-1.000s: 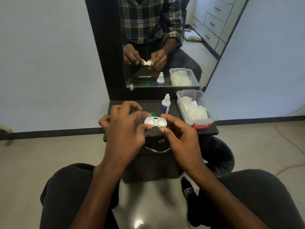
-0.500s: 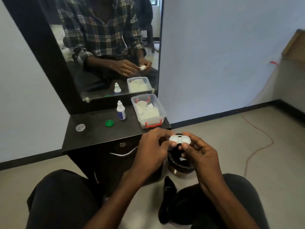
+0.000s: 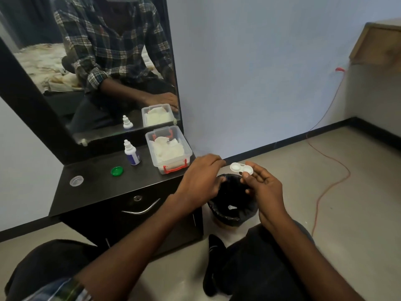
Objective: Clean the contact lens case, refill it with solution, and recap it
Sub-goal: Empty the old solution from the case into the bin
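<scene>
The right hand [image 3: 263, 187] pinches the white plastic two-well contact lens case [image 3: 241, 168] by its right well, between thumb and fingertips, holding it uncapped over the round waste bin lined with a black plastic bag [image 3: 233, 203] on the floor beside the black cabinet [image 3: 97, 192]. The left hand [image 3: 199, 181] hovers just left of the case with loosely curled fingers, holding nothing and not touching it. The two caps, one green screw cap [image 3: 116, 170] and one clear screw cap [image 3: 76, 181], lie well apart on the cabinet top, near the small white dropper bottle with a blue label [image 3: 131, 153] and the clear plastic box with red latches holding white tissues [image 3: 168, 152]. The likeliest step is tipping old solution into the bin. The grip looks thin: one well held at its edge, so a shake could let the case slip and drop among the rubbish in the bag. Residue may also stay in the wells if they are refilled without wiping. The caps, lying loose, could roll off or be swapped between sides.
</scene>
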